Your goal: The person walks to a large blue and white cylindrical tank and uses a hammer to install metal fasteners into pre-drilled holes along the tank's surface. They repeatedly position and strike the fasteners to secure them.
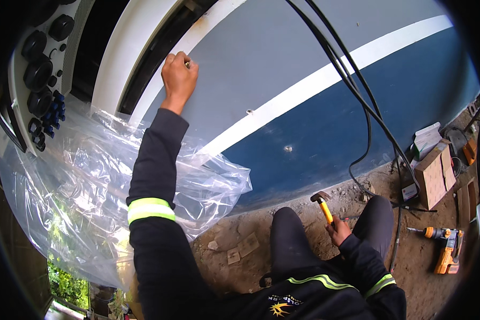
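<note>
My left hand [178, 79] is raised against the grey upper part of the wall [250, 48], close to the dark frame edge. Its fingers are closed, and a small metallic end [187, 64] shows between them; its kind is too small to tell. Low between my knees, my right hand [338, 231] grips a hammer [325, 208] by its yellow handle, the dark head pointing up and away from me. Two small pale holes mark the wall, one in the white stripe [304, 85] and one in the blue part [288, 149].
Clear plastic sheeting [90, 176] drapes at the left, beneath a panel with black round fittings [39, 72]. Black cables [352, 80] hang down the wall at the right. An orange cordless drill [447, 248] and a cardboard box [435, 173] sit on the dirt ground [304, 234].
</note>
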### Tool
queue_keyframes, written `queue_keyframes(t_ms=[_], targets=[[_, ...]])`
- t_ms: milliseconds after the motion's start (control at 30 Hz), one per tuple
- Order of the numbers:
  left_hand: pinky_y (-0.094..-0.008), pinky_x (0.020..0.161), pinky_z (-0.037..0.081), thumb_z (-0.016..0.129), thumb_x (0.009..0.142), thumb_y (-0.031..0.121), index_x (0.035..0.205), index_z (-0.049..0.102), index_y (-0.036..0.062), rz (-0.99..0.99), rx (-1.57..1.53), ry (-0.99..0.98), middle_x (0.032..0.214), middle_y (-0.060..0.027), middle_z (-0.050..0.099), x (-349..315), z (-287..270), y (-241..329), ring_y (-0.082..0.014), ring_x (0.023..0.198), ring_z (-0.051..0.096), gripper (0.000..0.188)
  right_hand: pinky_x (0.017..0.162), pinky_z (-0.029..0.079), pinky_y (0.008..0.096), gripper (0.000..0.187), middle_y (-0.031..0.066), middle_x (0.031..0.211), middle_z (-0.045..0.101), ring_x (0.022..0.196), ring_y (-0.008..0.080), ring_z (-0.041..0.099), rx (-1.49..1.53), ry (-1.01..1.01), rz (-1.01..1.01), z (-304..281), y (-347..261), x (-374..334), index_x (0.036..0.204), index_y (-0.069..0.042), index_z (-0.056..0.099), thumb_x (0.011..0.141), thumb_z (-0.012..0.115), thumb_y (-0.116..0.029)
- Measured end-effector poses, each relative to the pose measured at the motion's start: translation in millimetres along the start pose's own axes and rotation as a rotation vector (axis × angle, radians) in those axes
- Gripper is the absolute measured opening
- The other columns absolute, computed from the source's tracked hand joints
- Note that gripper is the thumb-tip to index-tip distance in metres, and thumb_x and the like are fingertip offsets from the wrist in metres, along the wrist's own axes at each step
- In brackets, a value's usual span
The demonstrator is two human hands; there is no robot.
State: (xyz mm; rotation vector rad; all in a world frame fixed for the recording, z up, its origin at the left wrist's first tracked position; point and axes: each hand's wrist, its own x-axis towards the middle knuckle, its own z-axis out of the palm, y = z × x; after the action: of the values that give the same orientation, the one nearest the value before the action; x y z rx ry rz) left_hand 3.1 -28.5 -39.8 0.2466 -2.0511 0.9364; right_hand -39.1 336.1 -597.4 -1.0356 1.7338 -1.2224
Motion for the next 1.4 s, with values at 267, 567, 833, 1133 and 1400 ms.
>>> queue_keyframes(t_ms=[267,567,833,1133,1400], targets=[[-0.0418,0.069,0.056,0.076,0.079,0.009,0.086,0.072,0.0008,-0.032,-0.074,-0.084,0.083,-0.0171,0.067,9,-5,-5,-0.0349,0.075,0.068,0.011,0.064,0.049,0.0531,0.036,0.0248,0.071,0.064,0.071,0.0475,0.067,-0.019,0.042,0.028,-2,7,8,0.115,0.002,0.059,0.098,0.069,-0.027],[-0.0253,0.06,0.053,0.081,0.084,0.004,0.095,0.073,0.0011,-0.103,-0.303,0.219,0.091,-0.0054,0.063,-19,20,-1,-0.0119,0.066,0.062,0.014,0.062,0.05,0.0511,0.033,0.0225,0.071,0.066,0.069,0.0434,0.069,0.037,0.029,0.168,2,29,14,0.111,0.0,0.06,0.096,0.07,-0.029],[-0.0199,0.053,0.048,0.085,0.083,0.007,0.101,0.073,0.0063,-0.064,-0.334,0.441,0.091,0.0001,0.061,-32,51,-13,-0.0036,0.058,0.052,0.022,0.057,0.049,0.0409,0.032,0.0142,0.066,0.061,0.058,0.0292,0.065,0.121,-0.061,0.008,-46,-66,27,0.121,0.001,0.06,0.1,0.061,-0.024],[-0.0222,0.055,0.05,0.081,0.086,0.006,0.1,0.073,0.0075,0.015,-0.364,0.556,0.09,-0.0005,0.063,-36,59,-18,-0.0074,0.06,0.058,0.017,0.052,0.04,0.0242,0.031,0.001,0.076,0.057,0.055,0.0086,0.05,0.564,-0.076,-0.158,-61,-195,52,0.127,0.0,0.056,0.099,0.057,-0.014],[-0.0332,0.073,0.053,0.082,0.077,0.01,0.115,0.066,0.0066,-0.017,-0.52,0.67,0.097,-0.0061,0.063,-32,49,-11,-0.0205,0.083,0.06,0.041,0.05,0.039,0.0229,0.018,0.0006,0.073,0.055,0.053,0.0073,0.049,0.368,-0.002,-0.492,-66,-251,83,0.107,-0.002,0.054,0.103,0.06,-0.019]])
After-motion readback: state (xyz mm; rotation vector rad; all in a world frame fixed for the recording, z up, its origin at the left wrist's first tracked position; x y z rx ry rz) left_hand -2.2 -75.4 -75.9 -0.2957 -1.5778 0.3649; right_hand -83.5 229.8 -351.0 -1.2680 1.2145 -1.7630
